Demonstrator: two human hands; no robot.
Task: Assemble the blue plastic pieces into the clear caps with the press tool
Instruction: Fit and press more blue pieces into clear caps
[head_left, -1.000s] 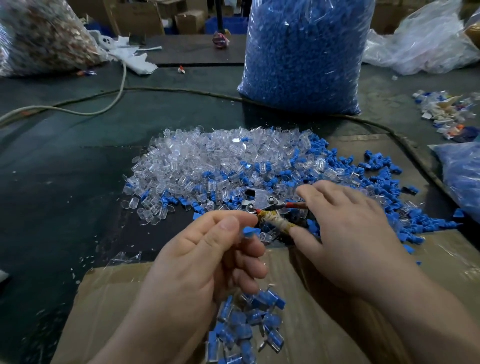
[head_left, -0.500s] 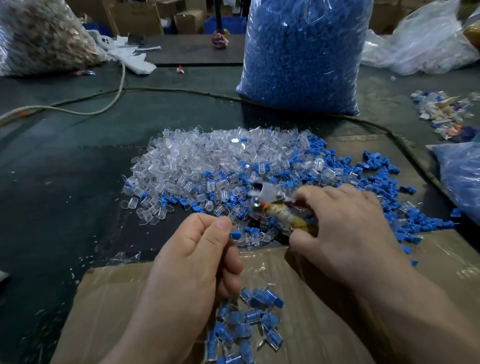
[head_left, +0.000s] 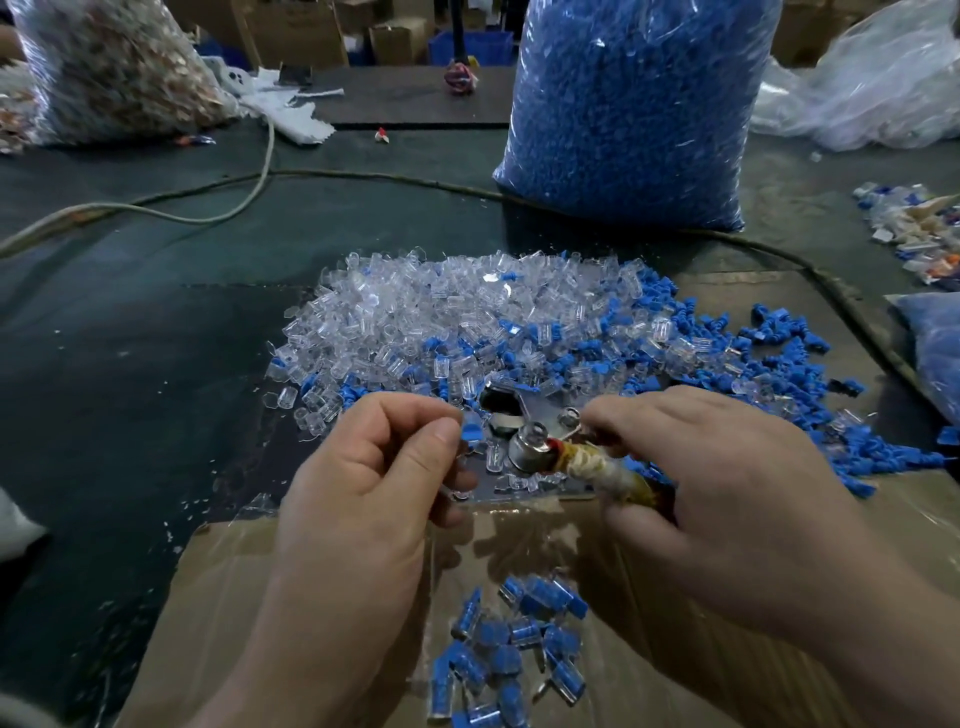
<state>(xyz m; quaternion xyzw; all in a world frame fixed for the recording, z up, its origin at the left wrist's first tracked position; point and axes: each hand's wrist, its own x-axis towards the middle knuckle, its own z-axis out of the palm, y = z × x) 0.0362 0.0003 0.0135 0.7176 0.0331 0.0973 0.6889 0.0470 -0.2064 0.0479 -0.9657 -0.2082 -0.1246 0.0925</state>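
Nearest the camera, below both hands, a small pile of finished clear caps with blue inserts (head_left: 511, 652) lies on a brown cardboard sheet (head_left: 311, 597). Above it the left hand (head_left: 363, 499) is curled, thumb and forefinger pinching one small blue plastic piece (head_left: 471, 431) that seems seated in a clear cap, though the cap's edges are hard to make out. Just right of that pinch sits the silver metal press tool (head_left: 524, 447), its head among loose caps; piece and tool head are close, contact unclear. The right hand (head_left: 737, 499) wraps its fingers round the tool's handle, which is bound in yellowish tape. Beyond both grips spreads a heap of loose clear plastic caps (head_left: 415, 322), running on the right-hand side into scattered loose blue plastic pieces (head_left: 737, 364). Farther back, behind the right hand's grip, a tall clear bag full of blue pieces (head_left: 634, 114) stands on the dark green table (head_left: 130, 364) — a pale cable (head_left: 267, 156) loops behind the left hand, and a clear bag of brownish bits (head_left: 104, 67) stands far left.
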